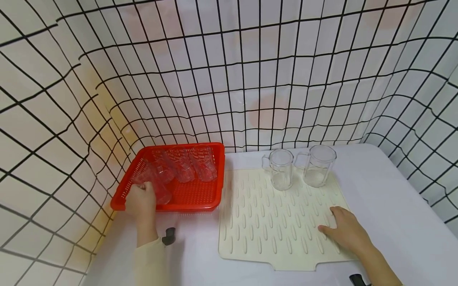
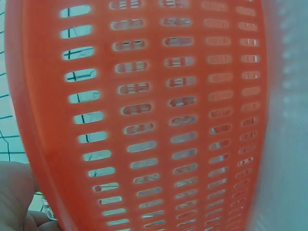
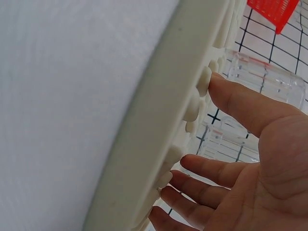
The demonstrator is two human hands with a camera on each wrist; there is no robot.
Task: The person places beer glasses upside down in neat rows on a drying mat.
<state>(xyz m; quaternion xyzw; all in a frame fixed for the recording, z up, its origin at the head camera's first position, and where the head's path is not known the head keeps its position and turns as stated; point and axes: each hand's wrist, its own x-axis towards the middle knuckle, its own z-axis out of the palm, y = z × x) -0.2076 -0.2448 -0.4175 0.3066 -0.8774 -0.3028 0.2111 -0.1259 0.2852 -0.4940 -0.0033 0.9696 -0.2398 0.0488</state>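
At the near left corner of the red basket, my left hand is curled round part of a clear glass mug that lies tilted inside. The hand covers the part it grips. In the left wrist view, the basket wall hides most of that mug. On the right side of the cream drying mat, my right hand rests with fingers spread, its fingertips at the raised ridges. Beyond it, two clear glass mugs, one left of the other, stand upright on the mat.
Several more clear glass mugs lie in the back of the basket. Black wire grid panels wall in the white table at the back and sides. A small black object shows beside the left wrist.
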